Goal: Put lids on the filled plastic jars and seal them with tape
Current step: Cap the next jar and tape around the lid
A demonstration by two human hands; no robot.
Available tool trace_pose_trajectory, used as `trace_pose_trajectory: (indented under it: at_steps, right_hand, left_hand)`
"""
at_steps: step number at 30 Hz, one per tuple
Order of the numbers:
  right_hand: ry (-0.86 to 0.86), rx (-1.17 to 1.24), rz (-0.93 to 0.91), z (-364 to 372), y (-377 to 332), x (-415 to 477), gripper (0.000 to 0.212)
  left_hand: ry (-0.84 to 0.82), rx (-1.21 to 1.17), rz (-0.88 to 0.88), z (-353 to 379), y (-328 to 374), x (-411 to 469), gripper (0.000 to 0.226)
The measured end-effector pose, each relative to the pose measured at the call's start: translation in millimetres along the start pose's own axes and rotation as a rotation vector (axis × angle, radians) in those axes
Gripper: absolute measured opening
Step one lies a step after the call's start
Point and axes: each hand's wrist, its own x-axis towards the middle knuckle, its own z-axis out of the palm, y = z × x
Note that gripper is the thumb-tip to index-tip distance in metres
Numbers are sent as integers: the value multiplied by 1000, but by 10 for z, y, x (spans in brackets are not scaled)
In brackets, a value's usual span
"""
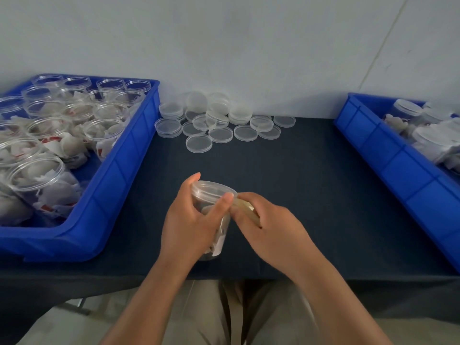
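Nearest: two bare forearms coming up over the lap to the near-centre of the table [311, 175].

Left hand [189, 220]: wrapped round the jar [211, 192], thumb up at the far side of the lid [214, 186], forefinger laid across to the lid's right edge. Firm clasp.

Jar: filled, lid on, held off the cloth. Long axis runs near to far, lid end tipped away, base toward the body.

Right hand [271, 225]: fingers curled about a tan tape roll [245, 207], mostly hidden in the grip. Roll sits just right of the jar, at lid height, touching or nearly so; cannot tell whether the tape end is stuck down.

Judgement: sealing step. Tape must meet the lid seam from the right; the right hand is nearer it, and the left would turn the jar.

Left crate [119, 170]: open filled jars. Loose lids [199, 143] far centre. Right crate [398, 155]: lidded jars.
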Motion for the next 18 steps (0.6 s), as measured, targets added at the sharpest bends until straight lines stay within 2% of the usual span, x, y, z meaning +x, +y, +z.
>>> trace_pose_trajectory:
  at_steps: [4, 12, 16, 18]
  right_hand:
    - [-174, 44, -55, -165, 151, 20, 53]
    - [-140, 9, -28, -229, 315, 251, 43]
    - [-149, 9, -71, -157, 228, 332, 50]
    - [-162, 24, -95, -139, 198, 337, 50]
  left_hand:
    - [-85, -2, 23, -90, -57, 148, 91]
    - [-264, -147, -41, -280, -211, 396, 77]
    - [-378, -331, -78, -234, -323, 382, 61]
    - [-397, -375, -80, -228, -348, 391, 67]
